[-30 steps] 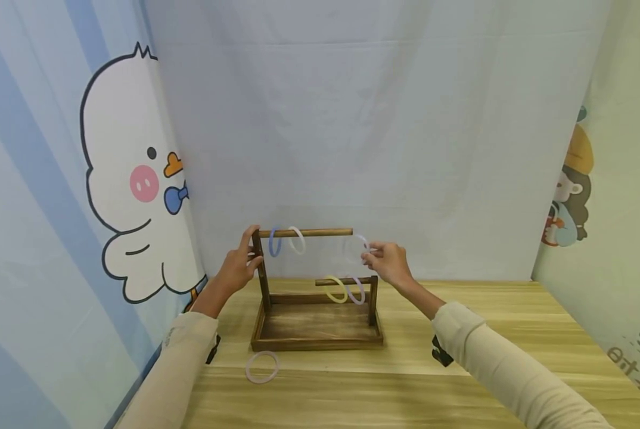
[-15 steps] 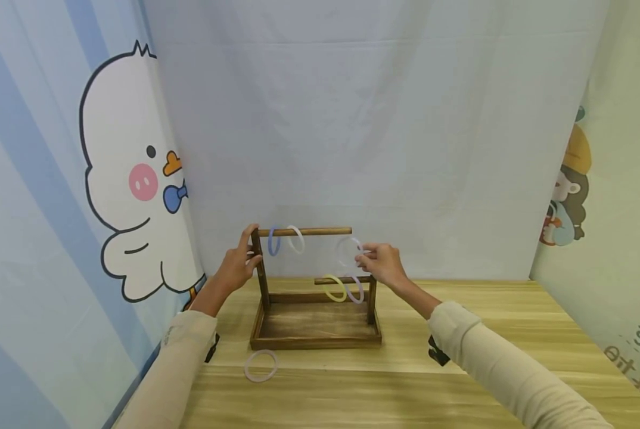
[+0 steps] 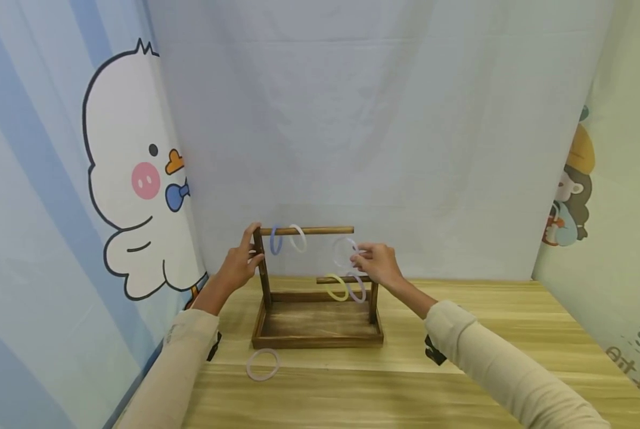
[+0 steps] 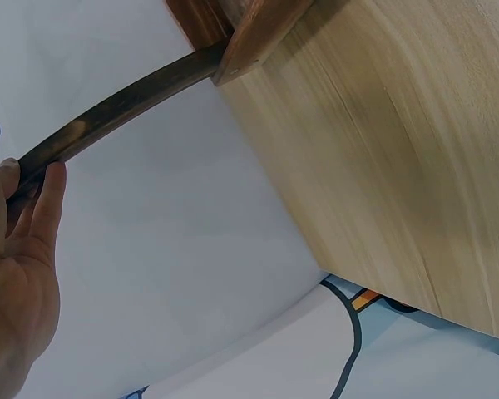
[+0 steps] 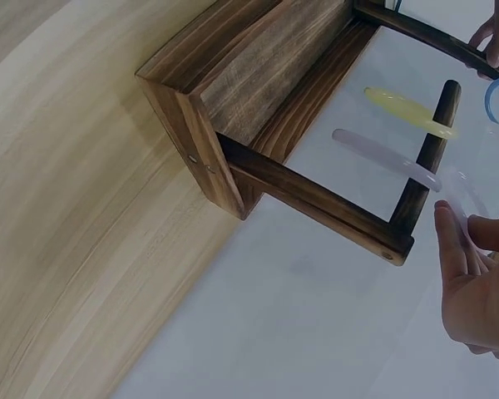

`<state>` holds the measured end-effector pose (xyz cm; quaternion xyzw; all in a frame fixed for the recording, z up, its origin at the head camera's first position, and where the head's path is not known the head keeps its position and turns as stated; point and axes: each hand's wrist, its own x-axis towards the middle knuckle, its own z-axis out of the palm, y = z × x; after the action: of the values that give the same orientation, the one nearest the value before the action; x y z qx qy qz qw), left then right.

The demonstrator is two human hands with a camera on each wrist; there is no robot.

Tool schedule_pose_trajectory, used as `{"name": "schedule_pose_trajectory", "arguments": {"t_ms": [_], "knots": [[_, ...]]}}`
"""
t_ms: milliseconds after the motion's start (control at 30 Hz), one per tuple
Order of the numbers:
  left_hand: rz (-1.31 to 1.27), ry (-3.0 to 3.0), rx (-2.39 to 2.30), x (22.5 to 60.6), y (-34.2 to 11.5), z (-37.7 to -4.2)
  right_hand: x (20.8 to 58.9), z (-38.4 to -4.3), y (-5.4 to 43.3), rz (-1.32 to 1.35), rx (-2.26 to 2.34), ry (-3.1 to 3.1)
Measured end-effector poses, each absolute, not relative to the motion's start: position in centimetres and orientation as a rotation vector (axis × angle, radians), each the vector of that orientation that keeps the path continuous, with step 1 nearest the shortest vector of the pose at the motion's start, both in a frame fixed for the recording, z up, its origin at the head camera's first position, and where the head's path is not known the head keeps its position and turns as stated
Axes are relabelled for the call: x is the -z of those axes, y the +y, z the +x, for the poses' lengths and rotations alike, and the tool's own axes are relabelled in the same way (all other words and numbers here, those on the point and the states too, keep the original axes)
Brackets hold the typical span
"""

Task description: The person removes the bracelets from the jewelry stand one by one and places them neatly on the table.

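Observation:
A dark wooden rack [image 3: 317,342] with a tray base stands on the table. My left hand [image 3: 238,263] grips the top of its tall left post [image 3: 264,283], thumb and fingers on either side in the left wrist view. My right hand [image 3: 380,262] pinches a pale translucent ring [image 3: 335,252] by its right side, just below the free end of the upper bar [image 3: 325,230]. On that bar hang a blue ring [image 3: 272,242] and a white ring [image 3: 302,236]. The lower bar [image 5: 432,154] carries a yellow ring [image 5: 399,106] and a lilac ring [image 5: 378,155], close below my right fingertips.
A pinkish ring [image 3: 263,379] lies flat on the wooden table [image 3: 406,387] in front of the tray's left corner. Behind the rack hangs a grey-white curtain [image 3: 384,137]. Printed cartoon panels close in the left and right sides.
My right hand has moved a little left with the pale ring, bringing it below the upper bar's end and turned more face-on. The left hand keeps its hold on the post.

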<state>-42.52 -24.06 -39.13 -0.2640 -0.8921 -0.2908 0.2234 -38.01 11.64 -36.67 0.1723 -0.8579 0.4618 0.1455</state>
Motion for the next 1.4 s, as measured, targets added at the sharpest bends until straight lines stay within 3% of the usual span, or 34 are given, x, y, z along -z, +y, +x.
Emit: {"name": "schedule_pose_trajectory", "arguments": {"t_ms": [1400], "knots": [[-0.746,-2.439,0.817,39.4,-24.4,-42.8,36.5,-37.2,8.6,0.610,-1.434,-2.464]]}}
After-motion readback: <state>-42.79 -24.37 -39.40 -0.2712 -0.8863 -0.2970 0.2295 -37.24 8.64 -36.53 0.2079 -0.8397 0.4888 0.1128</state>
